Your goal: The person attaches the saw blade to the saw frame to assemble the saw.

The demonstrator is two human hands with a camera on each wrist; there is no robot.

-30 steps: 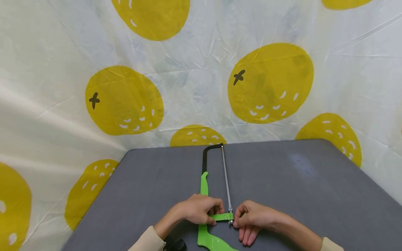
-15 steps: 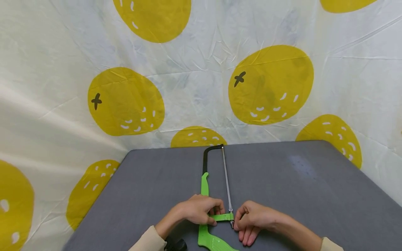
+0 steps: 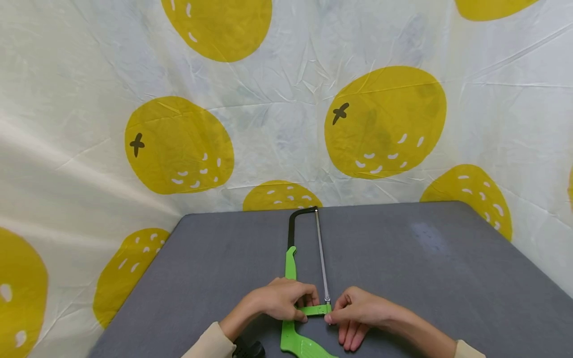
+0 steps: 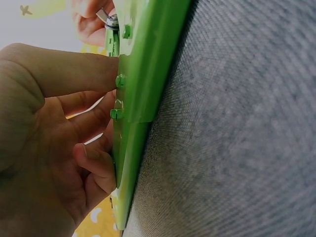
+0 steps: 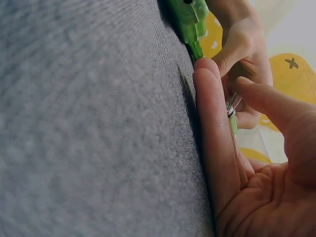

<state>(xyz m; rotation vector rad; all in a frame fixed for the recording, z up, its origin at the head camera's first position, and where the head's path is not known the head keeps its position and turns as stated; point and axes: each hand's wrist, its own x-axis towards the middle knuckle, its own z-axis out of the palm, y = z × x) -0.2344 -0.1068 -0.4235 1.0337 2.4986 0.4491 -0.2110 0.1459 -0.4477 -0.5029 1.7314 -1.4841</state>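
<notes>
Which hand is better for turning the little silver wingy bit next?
Probably the right hand: its thumb is at the silver wing nut, while the left hand holds the green saw frame.

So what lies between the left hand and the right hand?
In the head view, the green crossbar of the saw lies between the left hand and right hand; the blade's near end sits there too.

In head view, can't fully see the handle point(image 3: 305, 345), cut at bottom, or the nut point(image 4: 112, 20), behind right thumb point(image 3: 336, 316).
</notes>
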